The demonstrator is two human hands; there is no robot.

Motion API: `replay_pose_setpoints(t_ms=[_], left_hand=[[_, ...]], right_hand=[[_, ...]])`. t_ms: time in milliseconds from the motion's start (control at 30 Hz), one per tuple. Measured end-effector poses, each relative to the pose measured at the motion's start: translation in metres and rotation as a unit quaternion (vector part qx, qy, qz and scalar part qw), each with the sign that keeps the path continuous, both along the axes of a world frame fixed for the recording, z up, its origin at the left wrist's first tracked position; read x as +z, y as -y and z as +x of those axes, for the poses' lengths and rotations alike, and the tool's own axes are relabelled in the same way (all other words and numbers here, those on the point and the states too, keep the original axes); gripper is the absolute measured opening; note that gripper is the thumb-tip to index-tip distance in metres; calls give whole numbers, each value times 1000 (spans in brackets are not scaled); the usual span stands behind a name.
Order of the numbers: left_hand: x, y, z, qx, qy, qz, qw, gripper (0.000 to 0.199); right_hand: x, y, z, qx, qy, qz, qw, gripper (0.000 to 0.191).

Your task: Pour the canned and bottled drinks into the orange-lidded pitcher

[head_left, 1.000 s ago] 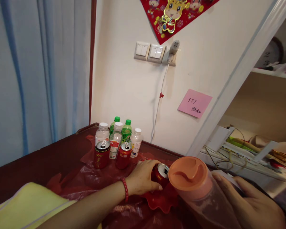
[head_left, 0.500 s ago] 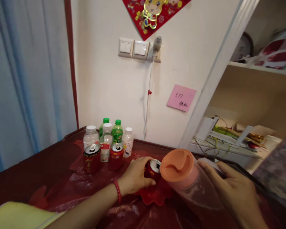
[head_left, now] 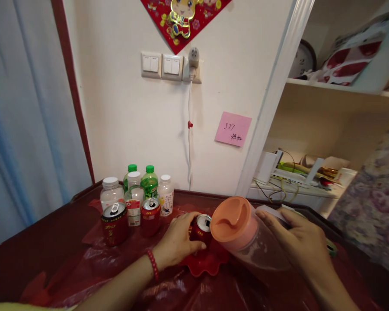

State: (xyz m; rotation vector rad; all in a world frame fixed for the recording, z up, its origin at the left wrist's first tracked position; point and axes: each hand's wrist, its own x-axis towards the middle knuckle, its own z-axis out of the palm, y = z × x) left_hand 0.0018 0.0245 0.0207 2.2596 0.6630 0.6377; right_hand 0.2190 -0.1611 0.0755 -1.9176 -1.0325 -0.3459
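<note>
My left hand (head_left: 178,239), with a red bead bracelet at its wrist, is wrapped round an open red can (head_left: 201,230) above a red wavy-edged dish (head_left: 205,262). In my right hand (head_left: 300,237) is a clear pitcher (head_left: 267,250) with an orange lid (head_left: 231,219). The pitcher is tilted to the left, its lid close beside the can's top. Whether liquid runs between them cannot be made out. Another red can (head_left: 150,218) and a dark red can (head_left: 114,226) stand to the left, before several bottles (head_left: 134,192).
A plastic-covered dark red table (head_left: 61,224) meets the wall, where a cord (head_left: 189,147) hangs from a socket. At right are shelves (head_left: 330,88) with a router (head_left: 291,177) and a floral cloth (head_left: 372,194). A blue curtain (head_left: 29,116) hangs at left.
The view has turned a little to the right, so most things appear further left. Both hands keep their holds, and the can and pitcher remain close together.
</note>
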Motion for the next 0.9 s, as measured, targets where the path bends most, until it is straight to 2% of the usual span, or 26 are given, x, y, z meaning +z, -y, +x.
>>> replay_pose_setpoints(t_ms=[267, 900], left_hand=[[5, 3, 0, 1, -12, -5, 1000, 70], [3, 2, 0, -1, -8, 1, 1000, 70]], right_hand=[[4, 3, -3, 7, -4, -4, 1000, 61], [7, 6, -7, -22, -9, -22, 999, 61]])
